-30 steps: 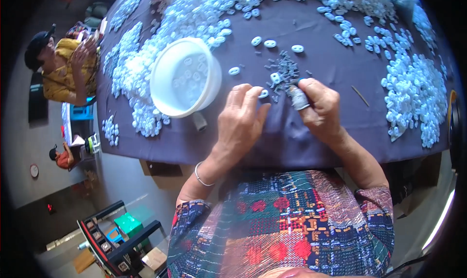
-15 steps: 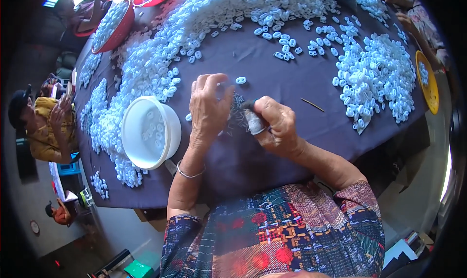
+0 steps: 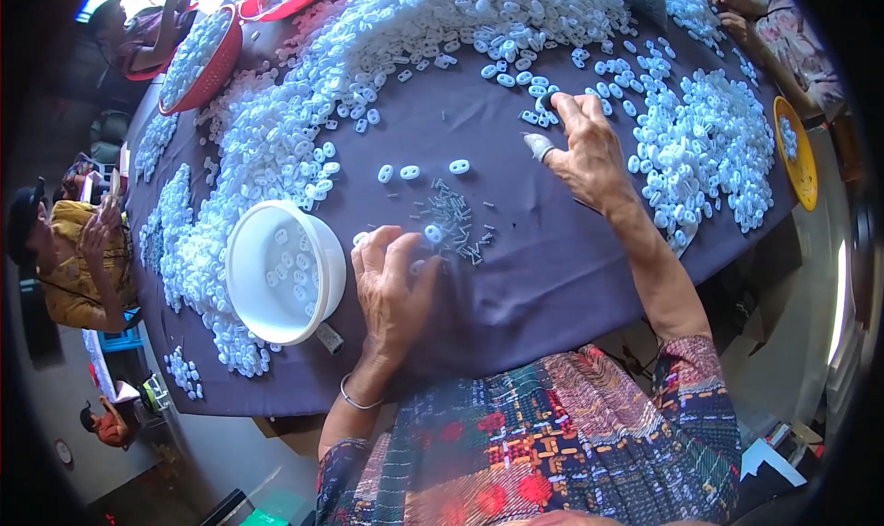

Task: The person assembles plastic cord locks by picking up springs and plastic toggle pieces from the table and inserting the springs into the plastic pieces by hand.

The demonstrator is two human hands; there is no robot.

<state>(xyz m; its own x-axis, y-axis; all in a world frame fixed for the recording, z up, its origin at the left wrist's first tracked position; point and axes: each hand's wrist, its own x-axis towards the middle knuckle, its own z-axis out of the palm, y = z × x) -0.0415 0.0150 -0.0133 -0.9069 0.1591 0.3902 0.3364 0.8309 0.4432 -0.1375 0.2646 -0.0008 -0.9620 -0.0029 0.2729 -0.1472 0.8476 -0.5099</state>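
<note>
The spread, seemingly empty right hand (image 3: 591, 158) was apparently picking among white oval plastic pieces (image 3: 537, 91), needing a pinch; the left hand (image 3: 387, 291) half-curled by slim grey pins (image 3: 451, 208), grasp unclear.

From my distant seat, I could not tell if the right hand (image 3: 589, 153) touched the beads (image 3: 529, 117) near it. The left hand (image 3: 391, 289) was partly blurred, and the upper edge cut the red tray (image 3: 296, 7).
</note>
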